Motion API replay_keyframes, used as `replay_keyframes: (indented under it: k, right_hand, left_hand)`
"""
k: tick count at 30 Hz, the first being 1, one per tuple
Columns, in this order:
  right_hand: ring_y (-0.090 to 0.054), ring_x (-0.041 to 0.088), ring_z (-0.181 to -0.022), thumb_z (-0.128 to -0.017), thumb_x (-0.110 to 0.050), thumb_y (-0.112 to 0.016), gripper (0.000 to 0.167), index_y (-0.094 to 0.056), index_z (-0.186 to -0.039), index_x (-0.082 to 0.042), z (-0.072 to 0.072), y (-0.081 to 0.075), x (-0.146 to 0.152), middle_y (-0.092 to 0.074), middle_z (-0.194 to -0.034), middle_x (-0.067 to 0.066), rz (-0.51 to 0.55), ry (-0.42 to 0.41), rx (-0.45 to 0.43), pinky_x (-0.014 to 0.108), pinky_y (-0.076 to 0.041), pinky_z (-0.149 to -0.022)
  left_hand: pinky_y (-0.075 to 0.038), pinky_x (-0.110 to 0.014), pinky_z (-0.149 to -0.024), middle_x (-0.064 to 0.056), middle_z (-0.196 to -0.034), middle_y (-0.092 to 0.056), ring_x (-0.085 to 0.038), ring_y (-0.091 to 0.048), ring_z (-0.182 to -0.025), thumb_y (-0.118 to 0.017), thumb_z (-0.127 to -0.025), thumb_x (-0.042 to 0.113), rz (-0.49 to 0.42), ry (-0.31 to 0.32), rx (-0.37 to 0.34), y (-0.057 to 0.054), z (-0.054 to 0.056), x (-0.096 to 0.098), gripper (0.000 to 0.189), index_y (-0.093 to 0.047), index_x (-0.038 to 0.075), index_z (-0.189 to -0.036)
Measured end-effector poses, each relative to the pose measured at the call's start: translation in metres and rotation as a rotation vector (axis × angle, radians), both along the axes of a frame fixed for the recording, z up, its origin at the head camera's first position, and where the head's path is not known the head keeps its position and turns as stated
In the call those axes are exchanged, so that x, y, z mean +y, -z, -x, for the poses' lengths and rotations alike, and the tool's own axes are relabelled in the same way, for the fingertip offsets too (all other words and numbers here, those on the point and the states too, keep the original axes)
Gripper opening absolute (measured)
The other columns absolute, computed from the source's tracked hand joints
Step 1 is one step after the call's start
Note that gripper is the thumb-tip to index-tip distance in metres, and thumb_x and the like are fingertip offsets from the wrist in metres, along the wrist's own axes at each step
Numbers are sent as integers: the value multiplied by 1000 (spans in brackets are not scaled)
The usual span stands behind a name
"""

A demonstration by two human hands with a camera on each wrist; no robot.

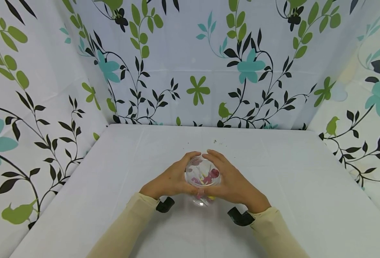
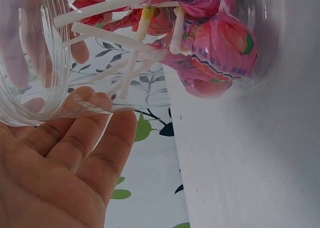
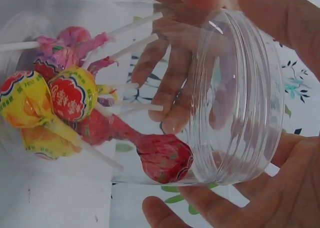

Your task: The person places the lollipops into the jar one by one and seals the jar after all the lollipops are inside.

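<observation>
A clear plastic jar (image 1: 199,172) stands on the white table, held between both hands. My left hand (image 1: 174,180) grips its upper part from the left, and my right hand (image 1: 231,180) does so from the right, thumbs on the near side. Wrapped lollipops on white sticks lie inside the jar. In the left wrist view a pink lollipop (image 2: 222,50) sits near the base. The right wrist view shows a yellow lollipop (image 3: 74,94) low down and a red lollipop (image 3: 165,158) higher, close to the ribbed clear top (image 3: 240,98).
The white tabletop (image 1: 274,172) spreads around the jar. Some tiny dark specks (image 1: 215,141) lie beyond the hands. A leaf-patterned curtain (image 1: 183,64) encloses the table at the back and both sides. Dark wrist bands (image 1: 241,216) show at the cuffs.
</observation>
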State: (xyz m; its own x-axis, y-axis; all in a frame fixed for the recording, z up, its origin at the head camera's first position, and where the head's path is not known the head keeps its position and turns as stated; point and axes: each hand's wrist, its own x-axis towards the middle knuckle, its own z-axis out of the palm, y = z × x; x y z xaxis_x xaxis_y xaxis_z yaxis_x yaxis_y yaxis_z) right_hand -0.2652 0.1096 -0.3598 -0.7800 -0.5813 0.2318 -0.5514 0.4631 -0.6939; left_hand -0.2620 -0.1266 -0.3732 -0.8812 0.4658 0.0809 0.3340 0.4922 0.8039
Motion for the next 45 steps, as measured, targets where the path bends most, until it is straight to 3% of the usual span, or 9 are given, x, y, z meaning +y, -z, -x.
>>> replay_keyframes:
  k: [2,9,17,24,31,35,41,45]
  right_hand:
    - [-44,31,-145,-77,-38,-93,96,-45,-157,-14,0,-1,1,-38,-165,3,1,-10,5,56,-46,-111]
    - [-53,31,-132,-74,-33,-96,85,-56,-145,-9,-2,0,-3,-47,-151,5,13,30,65,49,-54,-103]
    - [-48,36,-141,-79,-34,-89,76,-59,-146,-17,-2,-1,0,-42,-161,7,-5,7,43,58,-50,-105]
    - [-58,31,-129,-76,-35,-93,71,-64,-137,-13,-3,1,-1,-53,-145,5,-9,67,96,52,-52,-105]
    - [-47,36,-144,-78,-38,-92,76,-61,-142,-13,-4,0,0,-45,-160,8,-30,44,42,57,-48,-109]
    - [-51,36,-140,-74,-40,-95,76,-65,-138,-12,-5,1,-2,-51,-154,8,-34,73,108,57,-50,-106]
    - [-58,29,-123,-70,-50,-96,78,-68,-128,-7,-7,2,-8,-57,-137,8,-46,131,207,48,-57,-98]
    - [-55,31,-133,-75,-46,-93,72,-65,-130,-11,-6,-1,-4,-52,-149,9,-52,85,136,50,-55,-102]
  left_hand:
    - [-56,-42,-94,-11,-140,-57,-22,-58,-116,-97,-73,35,-6,0,-3,-1,0,0,112,-28,25,-160]
    - [-56,-46,-96,-11,-143,-56,-23,-57,-118,-97,-73,29,1,6,20,-1,-1,0,111,-28,27,-160]
    - [-57,-47,-95,-13,-146,-55,-25,-58,-119,-96,-75,37,14,-2,3,-2,-2,0,110,-27,28,-161]
    - [-56,-46,-96,-10,-148,-53,-24,-58,-118,-96,-76,30,24,-4,10,-2,-2,0,109,-28,28,-161]
    - [-57,-43,-95,-12,-148,-54,-24,-58,-119,-97,-75,35,21,-12,-4,-2,-3,0,110,-28,27,-161]
    - [-58,-43,-93,-13,-147,-54,-25,-58,-117,-97,-74,32,10,-12,-13,-2,-3,0,110,-28,27,-160]
    - [-57,-46,-96,-11,-148,-52,-25,-57,-119,-96,-75,22,0,-7,-6,-1,-3,1,109,-29,28,-160]
    - [-58,-45,-95,-11,-147,-53,-25,-58,-119,-96,-75,29,-1,-9,-17,-1,-3,1,109,-29,25,-161]
